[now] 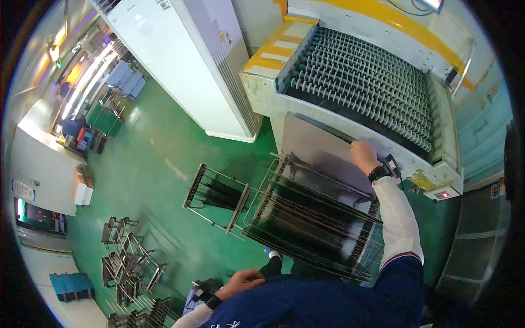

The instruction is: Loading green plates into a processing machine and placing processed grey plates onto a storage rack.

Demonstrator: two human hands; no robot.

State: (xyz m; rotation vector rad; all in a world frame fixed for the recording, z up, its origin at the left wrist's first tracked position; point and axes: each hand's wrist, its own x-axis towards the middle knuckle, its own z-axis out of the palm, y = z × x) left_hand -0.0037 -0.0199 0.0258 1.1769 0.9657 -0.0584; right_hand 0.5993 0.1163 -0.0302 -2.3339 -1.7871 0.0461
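- The small wire rack (195, 186) stands just beside the large one, near my foot; a careless sidestep could hook its rails and jolt its dark contents.
- My left hand (243, 282) sits low by my body, well apart from the panel. I cannot tell whether its fingers and thumb meet. From there it is poorly placed to steady anything that tips.
- The large wire rack (264, 202) bears dark sheets; if the panel dips, it could scrape their edges or the rails.
- The grey panel (313, 143) stands tilted between that rack and the machine. I cannot see what bears its lower edge; unsupported, it could swing.
- My right hand (365, 157) is clamped on the panel's upper edge, right of its middle; that off-centre hold could let it twist or slip.
- The roller machine (361, 82) rises close behind; a twist could knock the panel against its front.
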